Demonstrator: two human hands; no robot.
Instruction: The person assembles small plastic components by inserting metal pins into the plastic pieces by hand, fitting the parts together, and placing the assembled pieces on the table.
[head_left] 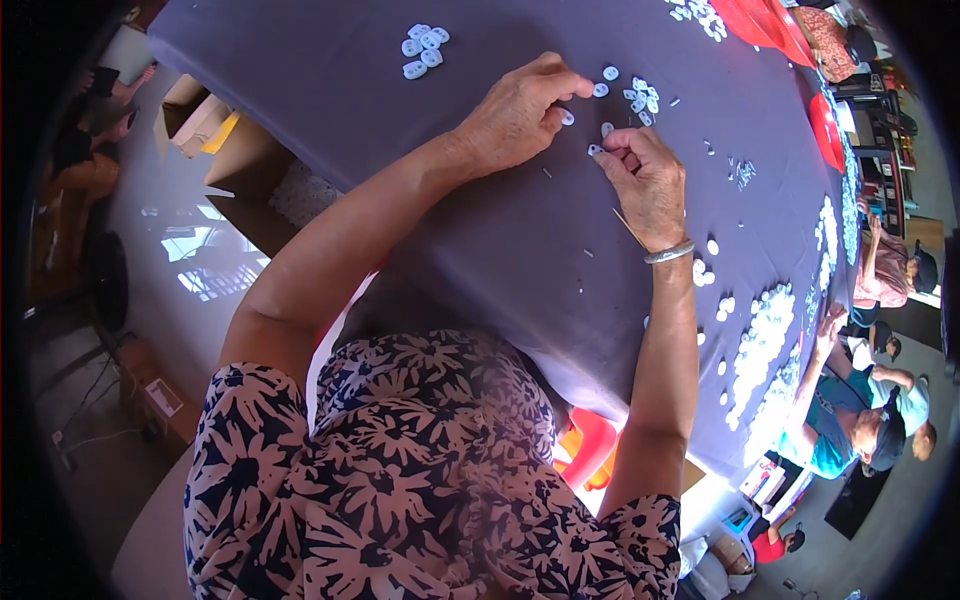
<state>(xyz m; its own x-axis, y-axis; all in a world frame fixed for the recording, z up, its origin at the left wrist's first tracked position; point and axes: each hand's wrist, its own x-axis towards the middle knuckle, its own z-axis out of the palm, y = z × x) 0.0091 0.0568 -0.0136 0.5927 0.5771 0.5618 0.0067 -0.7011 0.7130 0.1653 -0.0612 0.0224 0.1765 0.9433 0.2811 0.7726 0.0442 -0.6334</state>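
Note:
My right hand (648,185) pinches a small white oval plastic piece with holes (596,150) between thumb and fingertips. Another white oval piece (607,129) lies just beyond those fingers. Farther left, my left hand (520,110) has its index finger stretched out, the tip beside a white oval piece (600,90) on the cloth. Its thumb is apart from the index, with a white piece (568,117) at the thumb tip; whether it is touched I cannot tell. A thin pale stick (629,227) shows beside my right wrist.
A dark cloth covers the table (470,240). Small groups of white pieces lie at far left (424,45) and beyond my hands (642,98). Tiny pins (741,173) are scattered at right, near a large white pile (762,345). Cardboard boxes (245,185) stand left; people (850,420) sit right.

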